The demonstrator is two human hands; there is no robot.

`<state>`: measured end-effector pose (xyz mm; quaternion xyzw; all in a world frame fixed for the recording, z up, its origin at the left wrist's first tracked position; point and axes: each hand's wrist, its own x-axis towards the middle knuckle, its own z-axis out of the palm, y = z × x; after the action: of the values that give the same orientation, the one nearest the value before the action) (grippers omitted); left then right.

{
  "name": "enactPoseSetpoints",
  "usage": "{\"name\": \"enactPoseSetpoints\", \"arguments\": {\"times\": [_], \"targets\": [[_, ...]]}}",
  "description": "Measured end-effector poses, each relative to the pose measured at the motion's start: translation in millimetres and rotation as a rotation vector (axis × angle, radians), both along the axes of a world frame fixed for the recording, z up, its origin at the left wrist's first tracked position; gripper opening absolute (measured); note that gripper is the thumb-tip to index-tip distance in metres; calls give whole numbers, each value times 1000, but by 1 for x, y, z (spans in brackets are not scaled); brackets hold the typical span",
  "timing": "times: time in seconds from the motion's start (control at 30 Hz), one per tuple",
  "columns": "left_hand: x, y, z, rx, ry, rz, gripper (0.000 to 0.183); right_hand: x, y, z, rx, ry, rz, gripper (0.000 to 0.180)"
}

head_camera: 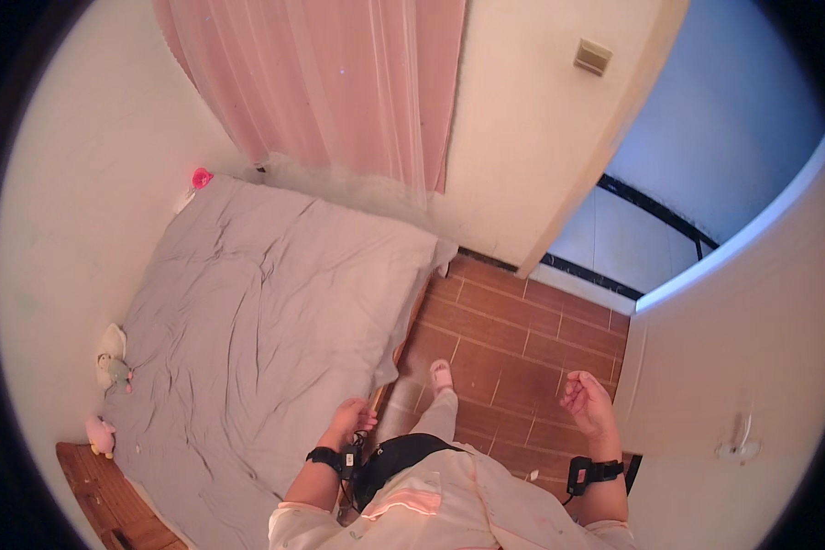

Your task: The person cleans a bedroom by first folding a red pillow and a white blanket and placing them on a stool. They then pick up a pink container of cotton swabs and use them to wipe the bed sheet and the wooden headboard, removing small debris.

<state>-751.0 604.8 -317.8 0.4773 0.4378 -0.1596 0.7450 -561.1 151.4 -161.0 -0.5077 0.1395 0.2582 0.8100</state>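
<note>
My left hand (353, 417) hangs over the near edge of a bed covered with a wrinkled grey sheet (268, 295). Its fingers are loosely bent, and I see nothing in them; whether it touches the sheet is not clear. On the other side of my body, my right hand (586, 403) is held above the brown tiled floor (502, 344), palm partly up. The fingers there are half curled, with nothing in them. Each wrist wears a black strap with a small box. One foot in a pink slipper (441, 375) is on the floor beside the bed.
Plush toys (115, 371) and a pink plush (100, 436) lie along the wall side of the bed, near a wooden headboard (113, 498). Pink curtains (330, 89) hang beyond its far end. Ahead right is a doorway (660, 199); a pale door (715, 385) stands at right.
</note>
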Motion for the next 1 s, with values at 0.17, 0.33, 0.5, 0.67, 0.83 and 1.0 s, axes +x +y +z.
{"name": "enactPoseSetpoints", "arguments": {"times": [0.17,0.33,0.5,0.67,0.83,1.0], "targets": [[106,39,3,47,53,192,25,159,60,24,20,40,13,19],[195,64,28,63,-8,198,26,272,128,34,107,-21,149,18],[251,73,36,141,-21,359,26,389,194,32,127,-25,353,19],[278,51,14,163,80,627,28,502,266,7,156,22,606,20],[300,-13,7,43,165,901,24,598,352,-19,172,138,861,21],[318,-94,20,140,235,826,22,640,444,-33,164,166,1071,18]]}}
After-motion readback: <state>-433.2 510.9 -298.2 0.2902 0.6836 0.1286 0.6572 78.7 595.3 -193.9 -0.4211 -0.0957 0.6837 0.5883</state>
